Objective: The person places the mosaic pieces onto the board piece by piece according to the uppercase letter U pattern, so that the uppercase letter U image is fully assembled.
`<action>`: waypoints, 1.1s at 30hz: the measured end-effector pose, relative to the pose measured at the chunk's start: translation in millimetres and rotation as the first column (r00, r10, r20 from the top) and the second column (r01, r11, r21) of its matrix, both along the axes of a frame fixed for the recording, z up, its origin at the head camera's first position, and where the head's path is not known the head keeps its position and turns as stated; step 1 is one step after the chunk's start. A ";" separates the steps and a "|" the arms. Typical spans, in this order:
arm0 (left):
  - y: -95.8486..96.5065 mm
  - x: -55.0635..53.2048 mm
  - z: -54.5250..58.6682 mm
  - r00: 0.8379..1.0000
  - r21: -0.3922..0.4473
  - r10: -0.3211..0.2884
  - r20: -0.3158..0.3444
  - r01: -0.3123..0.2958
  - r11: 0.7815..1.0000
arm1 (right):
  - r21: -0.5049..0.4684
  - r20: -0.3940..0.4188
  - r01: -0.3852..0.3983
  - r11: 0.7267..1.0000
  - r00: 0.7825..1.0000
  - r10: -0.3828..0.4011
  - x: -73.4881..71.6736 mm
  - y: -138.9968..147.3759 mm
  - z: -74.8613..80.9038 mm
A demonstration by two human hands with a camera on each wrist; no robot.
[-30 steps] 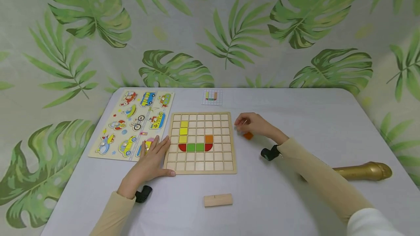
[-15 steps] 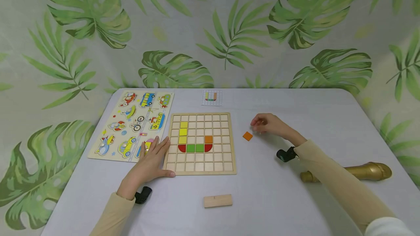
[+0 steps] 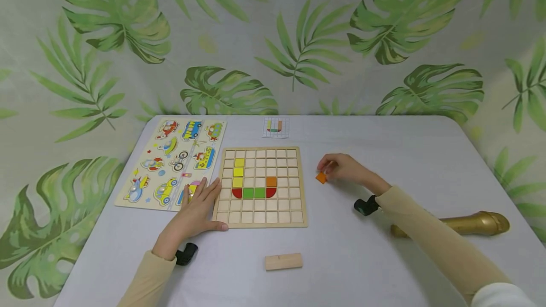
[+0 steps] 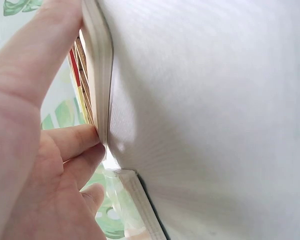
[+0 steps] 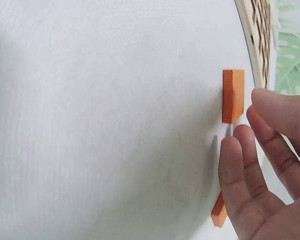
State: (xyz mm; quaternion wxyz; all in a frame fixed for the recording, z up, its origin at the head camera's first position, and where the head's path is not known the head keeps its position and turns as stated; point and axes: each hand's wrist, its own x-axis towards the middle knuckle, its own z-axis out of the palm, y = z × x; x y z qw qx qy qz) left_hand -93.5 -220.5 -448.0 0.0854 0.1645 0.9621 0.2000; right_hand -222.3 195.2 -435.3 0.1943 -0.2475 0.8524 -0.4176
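Note:
My left hand (image 3: 194,212) lies with fingers spread along the left side of the wooden grid board (image 3: 260,221), thumb at its near corner. In the left wrist view, thumb and fingers touch the board's edge. On the grid, yellow, red and green tiles and one orange tile (image 3: 271,181) make a U-like shape. Right of the board, my right hand (image 3: 347,169) hovers low, fingertips right at an orange square tile (image 3: 321,177). From the right wrist, a gap shows between the loosely bent fingers and an orange tile (image 5: 233,96). Another orange tile (image 5: 219,212) is partly hidden behind the fingers.
A vehicle picture puzzle (image 3: 147,153) lies at the left, under part of my left hand. Behind the board is a small pattern card (image 3: 275,127). A wooden block (image 3: 283,261) lies in front, and a gold-coloured rod-like object (image 3: 473,223) at the right, partly behind my forearm.
My right hand first moved right, off the orange tile, then came back left and down until its fingertips reached the tile. My left hand and the board stayed put.

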 end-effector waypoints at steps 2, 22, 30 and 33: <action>0.0 0.0 0.3 1.000 -0.001 -0.002 -0.002 0.002 1.000 | 0.017 -0.021 -0.009 1.000 1.000 0.009 2.6 -3.3 0.2; 0.9 0.4 0.5 1.000 -0.006 0.001 -0.005 -0.001 1.000 | 0.111 -0.123 -0.015 0.994 0.992 0.029 10.1 -13.2 3.3; 0.9 0.8 1.4 1.000 -0.009 -0.006 -0.007 0.006 1.000 | 0.021 -0.021 -0.022 1.000 1.000 0.022 -1.4 -29.5 7.5; 1.4 1.2 2.6 1.000 -0.007 -0.005 -0.009 0.005 1.000 | -0.020 -0.013 -0.031 0.999 0.999 0.031 -3.7 -43.4 11.4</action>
